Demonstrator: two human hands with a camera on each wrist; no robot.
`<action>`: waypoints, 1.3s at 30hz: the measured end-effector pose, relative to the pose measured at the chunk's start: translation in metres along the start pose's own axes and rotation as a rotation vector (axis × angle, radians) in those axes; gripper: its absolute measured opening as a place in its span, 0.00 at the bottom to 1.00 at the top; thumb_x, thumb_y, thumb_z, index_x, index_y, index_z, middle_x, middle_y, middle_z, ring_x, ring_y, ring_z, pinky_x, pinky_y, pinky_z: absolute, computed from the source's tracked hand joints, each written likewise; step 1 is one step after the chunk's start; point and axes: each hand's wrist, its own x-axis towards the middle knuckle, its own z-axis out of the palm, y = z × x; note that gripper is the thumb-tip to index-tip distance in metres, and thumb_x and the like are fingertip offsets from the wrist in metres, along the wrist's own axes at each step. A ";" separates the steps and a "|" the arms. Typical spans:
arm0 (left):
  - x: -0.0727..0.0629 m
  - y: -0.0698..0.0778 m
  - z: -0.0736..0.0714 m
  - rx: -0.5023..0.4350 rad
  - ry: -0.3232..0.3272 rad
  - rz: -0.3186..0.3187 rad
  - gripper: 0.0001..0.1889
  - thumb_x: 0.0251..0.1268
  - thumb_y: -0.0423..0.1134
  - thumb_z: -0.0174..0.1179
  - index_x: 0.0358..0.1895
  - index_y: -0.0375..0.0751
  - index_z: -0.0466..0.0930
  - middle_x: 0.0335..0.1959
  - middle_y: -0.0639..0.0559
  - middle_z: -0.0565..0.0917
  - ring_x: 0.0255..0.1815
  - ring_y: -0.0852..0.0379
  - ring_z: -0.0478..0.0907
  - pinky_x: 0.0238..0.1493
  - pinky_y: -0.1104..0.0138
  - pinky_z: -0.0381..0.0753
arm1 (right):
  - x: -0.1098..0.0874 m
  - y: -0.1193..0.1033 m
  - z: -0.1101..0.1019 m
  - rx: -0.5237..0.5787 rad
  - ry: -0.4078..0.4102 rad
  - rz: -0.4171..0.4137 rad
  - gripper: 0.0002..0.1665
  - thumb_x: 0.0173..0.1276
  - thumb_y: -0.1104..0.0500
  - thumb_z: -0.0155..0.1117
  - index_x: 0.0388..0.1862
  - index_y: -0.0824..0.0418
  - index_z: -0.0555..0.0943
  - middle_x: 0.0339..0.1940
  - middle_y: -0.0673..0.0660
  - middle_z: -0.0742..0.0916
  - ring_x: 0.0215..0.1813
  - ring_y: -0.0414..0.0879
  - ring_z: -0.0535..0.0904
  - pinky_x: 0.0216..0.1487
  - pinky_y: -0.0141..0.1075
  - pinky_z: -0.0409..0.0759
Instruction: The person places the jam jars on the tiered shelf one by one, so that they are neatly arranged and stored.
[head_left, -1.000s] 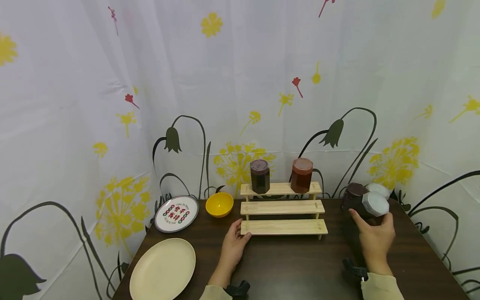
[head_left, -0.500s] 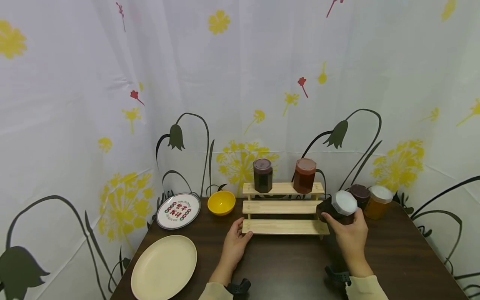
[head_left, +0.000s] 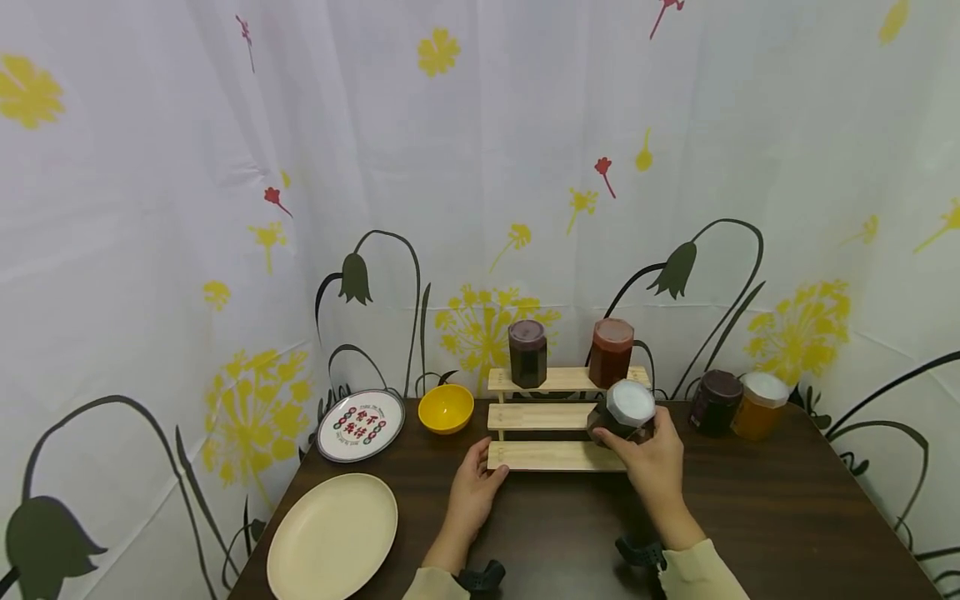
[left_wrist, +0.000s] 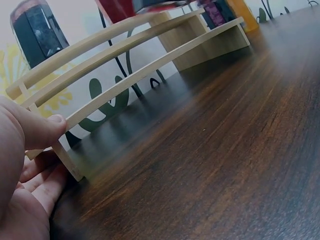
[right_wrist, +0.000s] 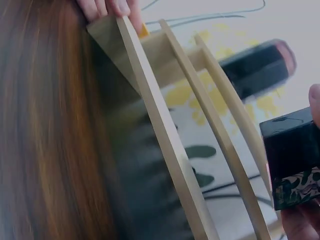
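- The right hand [head_left: 658, 467] grasps a dark jar with a white lid [head_left: 630, 405], thumb and fingers around its sides, right of the frame's centre and in front of the three-tier wooden stand [head_left: 547, 455]; whether jar and stand touch, I cannot tell.
- The left hand [head_left: 472, 490] grips the stand's lowest step at its left end, thumb on the edge, fingers behind the leg.
- The step looks like placing the jar on a lower tier. Best, I judge, to level it first, lower it straight down and let go only once its base sits flat—the narrow planks leave little room for a crooked landing.
- A steady left hand should stop the light-looking stand from sliding if the jar bumps it.
- On the top tier stand a dark jar with a purplish lid [head_left: 528, 355] and, to its right, a reddish-brown jar [head_left: 611, 353]; both look lidded.
- At the right of the frame, a dark-lidded jar [head_left: 716, 403] stands beside a white-lidded jar with amber contents [head_left: 759, 410]—honey, perhaps. What fills the dark jars is unclear.
- Left of the stand, the yellow bowl [head_left: 446, 408] shows its inner wall.
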 end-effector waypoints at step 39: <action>-0.001 -0.001 -0.002 -0.026 -0.030 0.051 0.35 0.79 0.35 0.67 0.83 0.32 0.64 0.73 0.34 0.78 0.72 0.37 0.79 0.74 0.39 0.77 | 0.010 -0.034 0.077 -0.116 -0.250 0.054 0.43 0.53 0.49 0.93 0.61 0.60 0.77 0.56 0.63 0.89 0.57 0.58 0.87 0.57 0.55 0.87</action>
